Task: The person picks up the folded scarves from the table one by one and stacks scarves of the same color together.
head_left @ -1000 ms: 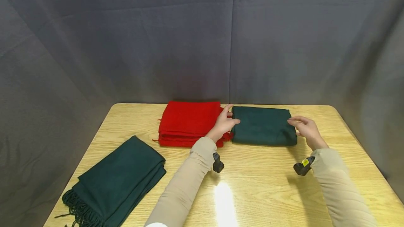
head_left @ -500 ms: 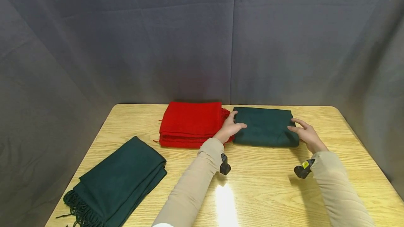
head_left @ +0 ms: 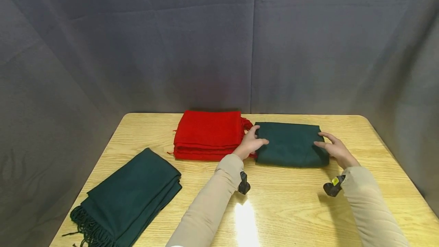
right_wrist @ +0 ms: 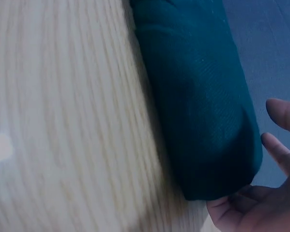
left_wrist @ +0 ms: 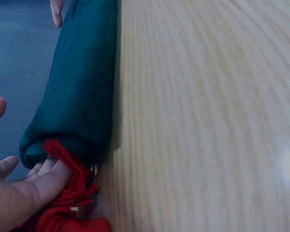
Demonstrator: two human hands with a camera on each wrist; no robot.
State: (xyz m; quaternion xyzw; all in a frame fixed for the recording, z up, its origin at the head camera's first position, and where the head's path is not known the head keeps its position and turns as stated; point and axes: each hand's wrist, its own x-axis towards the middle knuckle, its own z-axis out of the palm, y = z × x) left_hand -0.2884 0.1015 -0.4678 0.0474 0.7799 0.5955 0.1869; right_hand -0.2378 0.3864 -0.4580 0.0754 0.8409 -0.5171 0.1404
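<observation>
A folded dark green scarf (head_left: 290, 145) lies at the back right of the table. My left hand (head_left: 247, 145) is at its left end. In the left wrist view, the fingers (left_wrist: 50, 179) reach in at the scarf's end beside red tassels (left_wrist: 74, 186), the thumb raised. At the opposite end is my right hand (head_left: 337, 153). Its lower fingers (right_wrist: 232, 210) touch the underside of the scarf's end, while thumb and forefinger stand spread and apart from the cloth. Left of my left hand lies a folded red scarf (head_left: 207, 130), its fringe close to the green one.
Another folded dark green scarf (head_left: 133, 197), with a fringed end, lies at an angle on the front left of the wooden table (head_left: 281, 209). A grey curtain (head_left: 192, 41) hangs behind and beside the table.
The right-hand green scarf has slid slightly towards me and to the right, both hands moving with it. Earlier, the left hand moved right from the red scarf's edge. The other scarves stay put.
</observation>
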